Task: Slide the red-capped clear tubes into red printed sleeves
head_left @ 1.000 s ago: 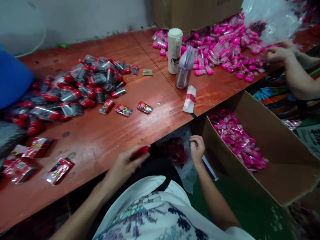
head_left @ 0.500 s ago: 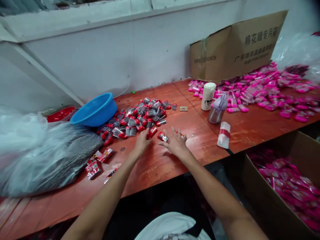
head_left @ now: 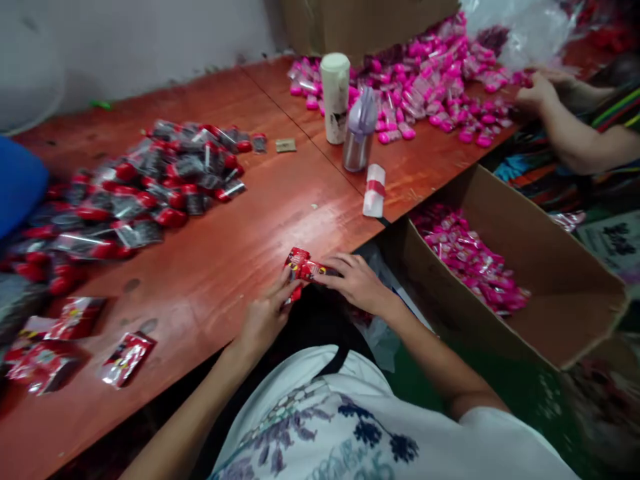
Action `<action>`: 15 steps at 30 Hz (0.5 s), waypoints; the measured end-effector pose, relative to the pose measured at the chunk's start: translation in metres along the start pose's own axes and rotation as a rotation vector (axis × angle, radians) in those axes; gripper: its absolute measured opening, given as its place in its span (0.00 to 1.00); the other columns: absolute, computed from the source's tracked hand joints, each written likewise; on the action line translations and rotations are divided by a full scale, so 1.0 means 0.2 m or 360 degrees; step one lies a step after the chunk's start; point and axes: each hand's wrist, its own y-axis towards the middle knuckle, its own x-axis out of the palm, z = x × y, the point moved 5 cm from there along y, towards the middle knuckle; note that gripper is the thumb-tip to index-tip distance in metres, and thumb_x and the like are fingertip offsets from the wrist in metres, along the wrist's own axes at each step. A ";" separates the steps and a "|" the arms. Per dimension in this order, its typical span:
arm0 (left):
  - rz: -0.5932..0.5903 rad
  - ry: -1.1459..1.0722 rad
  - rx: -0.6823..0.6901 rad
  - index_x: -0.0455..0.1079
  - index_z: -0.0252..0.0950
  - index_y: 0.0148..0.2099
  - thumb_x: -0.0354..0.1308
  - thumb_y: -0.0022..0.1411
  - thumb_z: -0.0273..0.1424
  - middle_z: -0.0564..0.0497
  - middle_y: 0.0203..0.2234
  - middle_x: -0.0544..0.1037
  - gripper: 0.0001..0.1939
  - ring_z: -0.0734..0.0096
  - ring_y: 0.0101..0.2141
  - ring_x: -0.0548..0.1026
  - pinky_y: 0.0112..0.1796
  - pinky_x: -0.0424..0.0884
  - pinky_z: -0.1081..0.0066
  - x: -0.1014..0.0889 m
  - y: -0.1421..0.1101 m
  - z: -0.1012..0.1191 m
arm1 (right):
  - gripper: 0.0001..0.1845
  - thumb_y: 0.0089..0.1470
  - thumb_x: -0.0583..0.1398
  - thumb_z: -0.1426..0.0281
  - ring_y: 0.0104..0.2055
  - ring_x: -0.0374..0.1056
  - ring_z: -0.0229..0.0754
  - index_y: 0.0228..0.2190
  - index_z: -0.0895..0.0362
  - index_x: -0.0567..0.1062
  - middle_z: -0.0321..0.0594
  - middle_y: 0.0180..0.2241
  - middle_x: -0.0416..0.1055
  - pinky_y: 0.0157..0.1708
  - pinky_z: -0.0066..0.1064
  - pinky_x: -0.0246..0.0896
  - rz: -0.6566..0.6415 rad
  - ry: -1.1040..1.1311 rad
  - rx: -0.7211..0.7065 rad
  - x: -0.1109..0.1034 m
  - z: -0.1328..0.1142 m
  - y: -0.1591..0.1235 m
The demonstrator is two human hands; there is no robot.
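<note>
My left hand [head_left: 265, 317] and my right hand [head_left: 357, 283] meet at the near edge of the red wooden table [head_left: 240, 233]. Together they pinch a small bunch of red packets [head_left: 303, 268] held right over the table edge. A heap of red-capped packets in clear wrap [head_left: 145, 180] lies further back on the left. A few loose red sachets [head_left: 127, 357] lie near the left front.
A white bottle [head_left: 335, 97], a purple flask [head_left: 359, 133] and a tape roll [head_left: 374, 190] stand mid-table. Pink packets [head_left: 430, 87] cover the far right, where another person's hand [head_left: 537, 93] works. An open carton [head_left: 540, 267] of pink packets sits below on the right. A blue basin [head_left: 20, 183] is left.
My hands reached out to the loose red packets on the table, gathered them, and drew back to the near edge holding them. The view tilted up and then down again.
</note>
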 end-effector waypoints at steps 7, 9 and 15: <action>-0.0462 -0.0149 0.0433 0.68 0.44 0.57 0.50 0.55 0.20 0.52 0.58 0.66 0.28 0.62 0.50 0.73 0.48 0.71 0.64 0.23 0.02 0.27 | 0.17 0.58 0.53 0.73 0.58 0.57 0.43 0.47 0.51 0.74 0.44 0.56 0.63 0.56 0.43 0.54 0.0445 0.0700 0.0834 0.36 0.37 -0.59; -0.0437 -0.0217 0.0391 0.68 0.44 0.56 0.50 0.58 0.23 0.51 0.58 0.67 0.25 0.62 0.52 0.71 0.50 0.69 0.64 0.21 0.04 0.26 | 0.16 0.57 0.52 0.73 0.57 0.59 0.42 0.43 0.53 0.76 0.44 0.54 0.65 0.57 0.41 0.53 0.0405 0.0955 0.1360 0.56 0.48 -0.70; -0.0225 -0.0434 0.0024 0.73 0.40 0.49 0.53 0.62 0.33 0.45 0.50 0.75 0.15 0.61 0.50 0.72 0.50 0.69 0.60 0.15 0.02 0.13 | 0.18 0.43 0.64 0.69 0.48 0.66 0.51 0.40 0.59 0.76 0.44 0.41 0.73 0.47 0.40 0.60 0.0106 0.1305 0.1895 0.97 0.51 -0.90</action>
